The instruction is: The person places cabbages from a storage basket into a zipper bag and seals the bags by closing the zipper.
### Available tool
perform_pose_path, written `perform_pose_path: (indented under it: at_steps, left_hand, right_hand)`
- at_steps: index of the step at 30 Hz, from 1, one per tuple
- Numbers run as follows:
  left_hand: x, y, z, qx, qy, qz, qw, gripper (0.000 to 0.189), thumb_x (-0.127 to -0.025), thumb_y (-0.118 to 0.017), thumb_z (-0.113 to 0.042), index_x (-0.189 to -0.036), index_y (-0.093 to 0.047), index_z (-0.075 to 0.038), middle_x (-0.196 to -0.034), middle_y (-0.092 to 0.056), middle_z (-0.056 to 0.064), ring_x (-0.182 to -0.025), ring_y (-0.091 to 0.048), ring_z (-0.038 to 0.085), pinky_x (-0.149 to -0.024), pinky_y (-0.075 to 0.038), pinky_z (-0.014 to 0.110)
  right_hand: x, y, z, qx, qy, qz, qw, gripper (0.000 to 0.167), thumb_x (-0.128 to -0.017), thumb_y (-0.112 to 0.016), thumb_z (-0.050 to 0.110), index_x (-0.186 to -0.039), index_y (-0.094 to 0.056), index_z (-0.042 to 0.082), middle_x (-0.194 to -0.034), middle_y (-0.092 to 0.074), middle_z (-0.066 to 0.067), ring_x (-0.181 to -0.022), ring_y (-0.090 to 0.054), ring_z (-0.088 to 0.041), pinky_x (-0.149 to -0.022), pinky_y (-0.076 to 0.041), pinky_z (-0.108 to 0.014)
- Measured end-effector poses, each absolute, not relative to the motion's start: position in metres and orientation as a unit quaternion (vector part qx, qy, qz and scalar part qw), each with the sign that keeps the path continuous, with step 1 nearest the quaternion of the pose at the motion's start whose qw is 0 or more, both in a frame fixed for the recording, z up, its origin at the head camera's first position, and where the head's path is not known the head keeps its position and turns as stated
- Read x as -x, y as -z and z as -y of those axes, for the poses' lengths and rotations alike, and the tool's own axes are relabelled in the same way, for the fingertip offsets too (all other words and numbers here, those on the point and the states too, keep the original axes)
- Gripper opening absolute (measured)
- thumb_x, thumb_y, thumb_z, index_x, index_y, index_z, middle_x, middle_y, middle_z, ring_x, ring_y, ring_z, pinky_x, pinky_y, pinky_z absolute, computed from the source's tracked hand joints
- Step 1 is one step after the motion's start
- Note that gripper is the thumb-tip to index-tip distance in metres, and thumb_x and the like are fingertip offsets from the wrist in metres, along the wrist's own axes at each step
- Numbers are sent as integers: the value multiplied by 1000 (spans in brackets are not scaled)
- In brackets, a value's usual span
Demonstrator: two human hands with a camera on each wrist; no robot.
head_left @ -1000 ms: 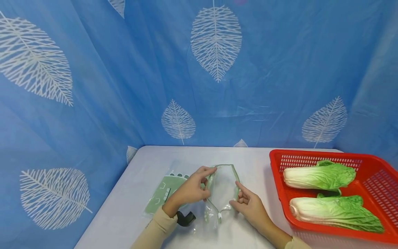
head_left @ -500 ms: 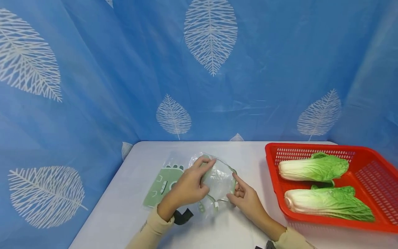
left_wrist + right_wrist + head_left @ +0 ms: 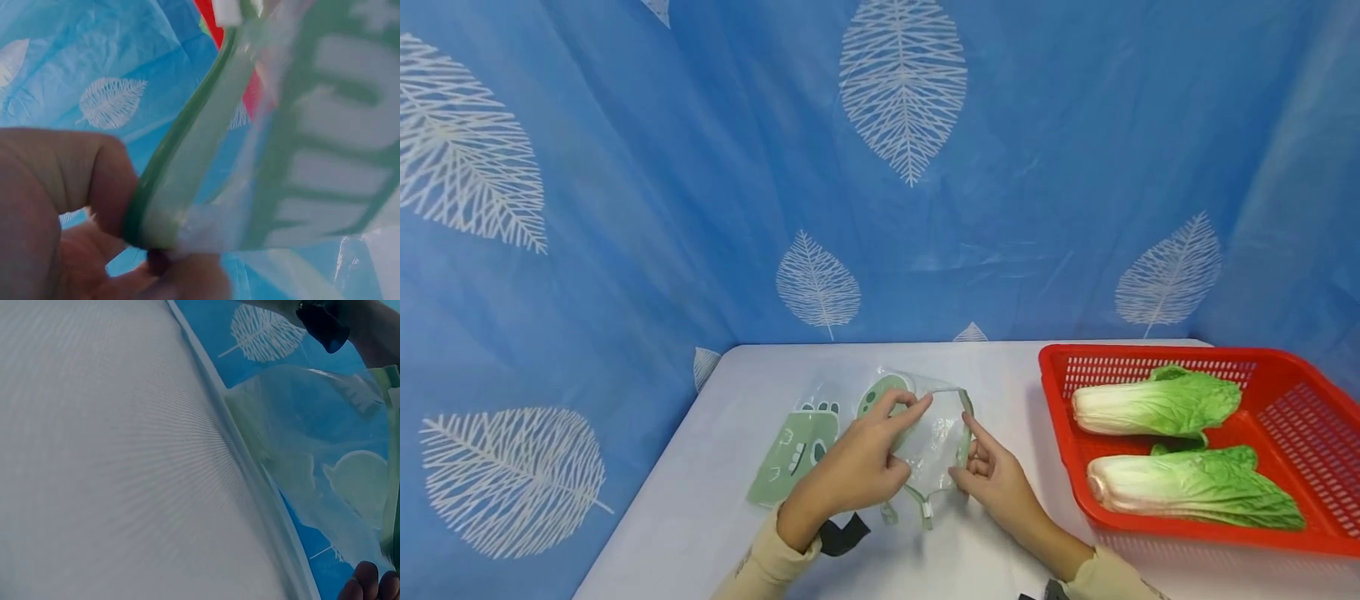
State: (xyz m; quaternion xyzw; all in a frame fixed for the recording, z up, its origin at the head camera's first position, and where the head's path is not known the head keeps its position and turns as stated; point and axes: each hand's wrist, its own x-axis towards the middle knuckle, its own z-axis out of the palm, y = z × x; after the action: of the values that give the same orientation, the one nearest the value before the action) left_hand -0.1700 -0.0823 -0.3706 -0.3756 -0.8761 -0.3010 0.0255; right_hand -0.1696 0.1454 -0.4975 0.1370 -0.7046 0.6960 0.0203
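A clear zip bag (image 3: 934, 446) with green print and a green zip edge is held up over the table, its mouth spread between both hands. My left hand (image 3: 853, 462) pinches the left side of the mouth; in the left wrist view its fingers (image 3: 112, 184) hold the green zip edge (image 3: 178, 144). On the opposite side, my right hand (image 3: 1000, 479) pinches the rim between thumb and forefinger. A white zip slider (image 3: 927, 507) sits at the near corner of the mouth. Only fingertips (image 3: 367, 581) of the right hand show in the right wrist view.
Another green printed bag (image 3: 786, 462) lies flat on the white table (image 3: 700, 508), left of the hands. At the right stands a red basket (image 3: 1067, 467) with two Chinese cabbages, one farther back (image 3: 1150, 404) and one nearer (image 3: 1187, 490). A blue leaf-patterned curtain (image 3: 1030, 167) hangs behind.
The head view has shifted slightly. The held bag's mouth has tilted and changed shape, and more of its green print shows beyond the left hand. Both hands keep their hold.
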Motion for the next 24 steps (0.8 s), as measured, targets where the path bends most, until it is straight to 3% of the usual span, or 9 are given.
perform_pose_path:
  at_steps: [4,7,14,19,24]
  left_hand:
    - [173,374,88,380,314,870,-19,81,-83,-55,8,-157,-43,-23,-128,-44,-1,-53,-25,3,-49,-30,18]
    - [178,376,92,375,322,868,-42,77,-86,-56,8,-157,-43,-18,-125,-43,-1,-54,-26,4,-50,-31,18]
    - [184,374,99,345,340,873,-55,80,-84,-59,7,-159,-37,-11,-133,-44,-1,-53,-31,4,-50,-37,20]
    - [182,370,98,336,342,878,-10,82,-82,-55,9,-160,-36,-9,-135,-43,1,-56,-30,5,-51,-35,21]
    - [170,363,91,347,301,884,90,86,-78,-55,12,-159,-38,-9,-133,-43,2,-57,-28,5,-47,-31,18]
  right_hand:
    - [168,499,-146,-139,-697,704,13,85,-89,-71,-5,-161,-24,-2,-98,-59,-20,-71,-61,-11,-59,-54,-23]
    - [170,500,-147,-143,-695,704,20,85,-89,-71,-5,-160,-25,-3,-97,-58,-19,-71,-61,-11,-59,-54,-23]
    - [173,503,-149,-163,-699,696,25,84,-89,-70,-8,-160,-25,-5,-92,-53,-18,-68,-59,-11,-57,-55,-25]
    - [172,501,-147,-170,-684,707,48,84,-88,-69,-10,-161,-27,0,-93,-55,-18,-70,-57,-10,-57,-53,-22]
    - [168,496,-144,-163,-666,724,71,87,-87,-67,-11,-162,-31,14,-97,-59,-16,-78,-58,-11,-63,-52,-19]
